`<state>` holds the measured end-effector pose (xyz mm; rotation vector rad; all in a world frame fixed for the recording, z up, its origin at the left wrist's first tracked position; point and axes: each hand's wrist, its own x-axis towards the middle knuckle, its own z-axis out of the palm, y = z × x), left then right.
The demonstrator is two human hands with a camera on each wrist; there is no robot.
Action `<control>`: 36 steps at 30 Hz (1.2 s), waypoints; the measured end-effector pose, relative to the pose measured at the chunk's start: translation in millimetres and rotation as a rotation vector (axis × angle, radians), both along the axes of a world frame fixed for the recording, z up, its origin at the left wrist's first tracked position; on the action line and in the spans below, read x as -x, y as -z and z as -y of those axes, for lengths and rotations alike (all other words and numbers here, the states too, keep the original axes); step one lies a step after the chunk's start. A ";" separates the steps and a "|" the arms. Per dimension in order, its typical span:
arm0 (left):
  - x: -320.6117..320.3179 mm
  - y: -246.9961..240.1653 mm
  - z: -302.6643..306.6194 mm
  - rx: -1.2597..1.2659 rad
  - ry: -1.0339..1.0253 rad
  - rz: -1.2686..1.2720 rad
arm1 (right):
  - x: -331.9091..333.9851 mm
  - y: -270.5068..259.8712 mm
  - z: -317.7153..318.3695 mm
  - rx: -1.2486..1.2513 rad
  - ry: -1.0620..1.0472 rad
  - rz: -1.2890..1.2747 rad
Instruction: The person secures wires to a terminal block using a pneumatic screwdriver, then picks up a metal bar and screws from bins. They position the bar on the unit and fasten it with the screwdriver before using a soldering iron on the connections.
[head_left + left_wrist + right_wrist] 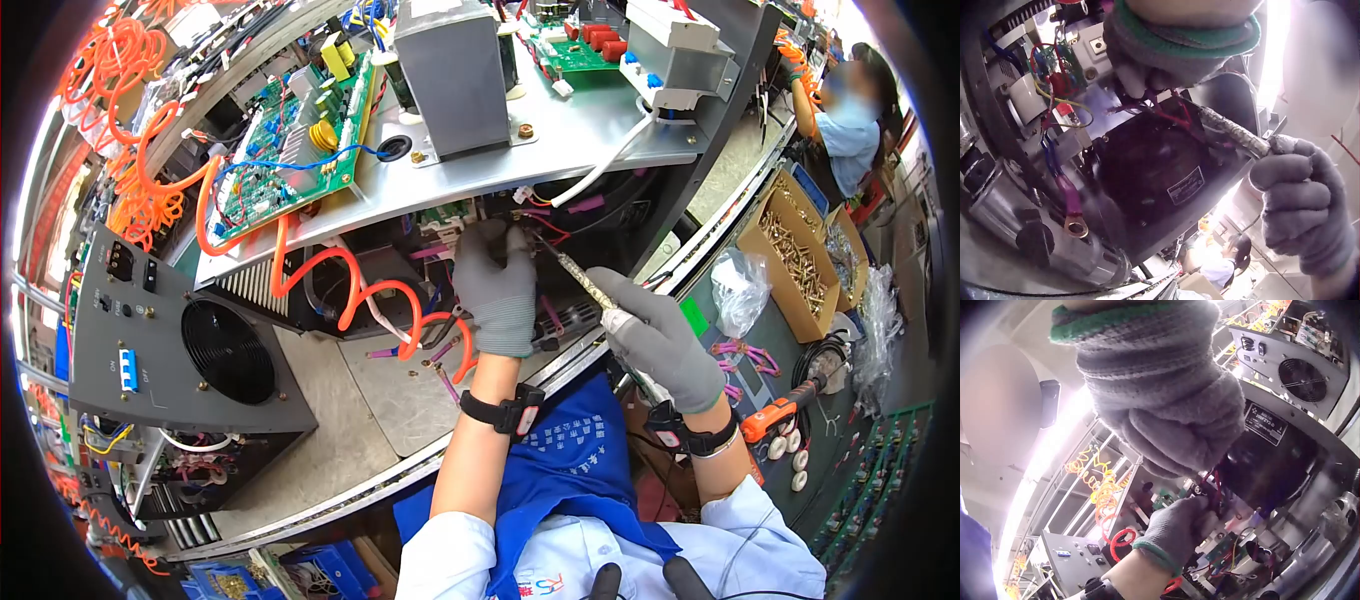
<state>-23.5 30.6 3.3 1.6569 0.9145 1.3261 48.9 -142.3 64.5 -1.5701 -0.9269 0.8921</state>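
My gloved left hand [497,285] reaches beneath the metal shelf [560,160] of an opened machine. Its fingertips are at the wires and small parts inside, largely hidden; I cannot tell whether they pinch anything. My gloved right hand [660,340] grips a slim rod-like tool [587,281] with a speckled, wrapped shaft. In the left wrist view, that tool [1235,129] slants toward red wires [1175,115] beside the left fingers, over a dark labelled housing [1147,165]. The right wrist view has the curled right hand [1166,419] above the left hand [1175,531].
An orange coiled hose [352,268] hangs left of my left hand. A grey fan-panel unit [160,320] stands at left; a green circuit board [335,165] sits on the shelf. At right are a carton of brass-coloured fasteners [795,260], an orange-handled tool [790,408] and another person [850,140].
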 end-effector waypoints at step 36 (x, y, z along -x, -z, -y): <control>52.0 1.2 21.6 -0.229 0.087 -0.400 | -11.6 -26.7 -8.6 0.125 -0.006 0.310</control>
